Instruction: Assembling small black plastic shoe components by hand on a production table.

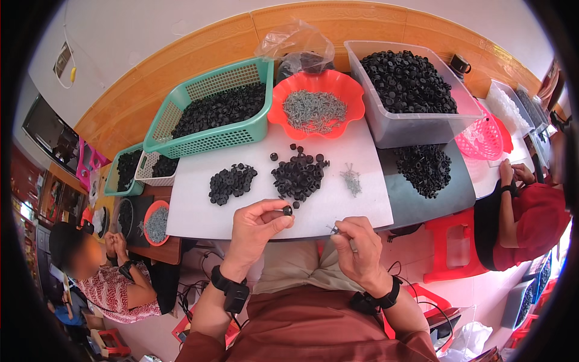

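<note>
My left hand (256, 226) pinches a small black round plastic cap (287, 210) between thumb and fingertips, above the table's near edge. To its right, my right hand (360, 246) is closed on thin grey screws (333, 229) that stick out at the fingertips; how many is hard to make out. Beyond both hands, a white sheet (368, 205) carries a pile of black caps (298, 175) in the middle. Flat black discs (232, 184) are heaped to the left, and a small pile of grey screws (350, 180) lies to the right.
At the back stand a green basket (217, 136) of black parts, a red scalloped bowl (356, 114) of screws and a clear bin (410, 130) of black parts. More black parts (423, 170) lie right. One person (142, 283) sits left, another (531, 211) right, both handling things.
</note>
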Demonstrator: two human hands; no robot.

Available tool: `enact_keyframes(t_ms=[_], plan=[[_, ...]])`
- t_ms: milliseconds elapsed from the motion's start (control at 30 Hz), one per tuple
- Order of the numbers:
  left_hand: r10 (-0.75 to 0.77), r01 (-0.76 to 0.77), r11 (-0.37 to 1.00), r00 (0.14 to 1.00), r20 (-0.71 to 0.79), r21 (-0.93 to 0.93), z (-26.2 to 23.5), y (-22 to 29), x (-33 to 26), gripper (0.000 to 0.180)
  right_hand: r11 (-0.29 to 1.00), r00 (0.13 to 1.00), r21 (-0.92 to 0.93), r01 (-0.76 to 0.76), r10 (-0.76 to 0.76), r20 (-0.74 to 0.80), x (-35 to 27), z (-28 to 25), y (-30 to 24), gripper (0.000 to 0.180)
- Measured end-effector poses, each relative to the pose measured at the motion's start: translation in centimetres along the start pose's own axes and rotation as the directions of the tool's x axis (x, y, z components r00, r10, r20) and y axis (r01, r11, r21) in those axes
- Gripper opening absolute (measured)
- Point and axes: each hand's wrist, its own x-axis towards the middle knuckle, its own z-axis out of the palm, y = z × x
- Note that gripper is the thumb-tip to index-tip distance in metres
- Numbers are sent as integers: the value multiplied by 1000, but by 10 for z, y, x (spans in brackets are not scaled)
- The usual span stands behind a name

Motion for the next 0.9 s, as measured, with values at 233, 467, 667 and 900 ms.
enact_keyframes(t_ms=[233,467,667,900], plan=[[-8,9,994,1000,8,-113,3,-4,-3,30,1000,1000,13,-21,21,3,0,3,-1,26],[-41,43,985,999,20,-167,3,-5,-6,27,1000,1000,22,-19,18,7,1,6,-2,26],[-54,59,981,998,35,-185,4,-3,-7,26,998,999,49,-26,24,28,3,6,-5,24],[-122,140,947,989,79,-289,9,-3,-11,29,998,998,57,-23,20,53,8,7,-8,29]])
